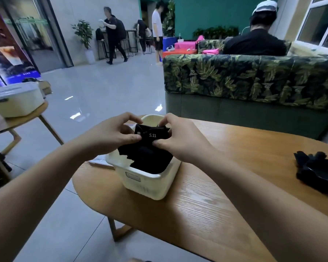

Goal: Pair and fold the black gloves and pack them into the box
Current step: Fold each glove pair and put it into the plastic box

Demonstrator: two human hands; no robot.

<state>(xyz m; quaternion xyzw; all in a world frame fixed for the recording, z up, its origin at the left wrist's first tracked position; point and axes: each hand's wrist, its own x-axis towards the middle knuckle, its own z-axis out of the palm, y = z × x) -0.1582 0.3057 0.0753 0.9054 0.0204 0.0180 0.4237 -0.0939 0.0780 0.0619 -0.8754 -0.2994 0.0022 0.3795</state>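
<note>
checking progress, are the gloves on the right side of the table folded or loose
Loose: the gloves lie in a rumpled heap on the table, fingers sticking out.

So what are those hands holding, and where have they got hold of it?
A folded pair of black gloves, over the box. The left hand pinches its left edge, the right hand its right edge.

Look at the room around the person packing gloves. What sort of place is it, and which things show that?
Probably a cafe or office lounge: a leaf-patterned sofa, bar stools at a high counter, potted plants, wooden tables.
</note>
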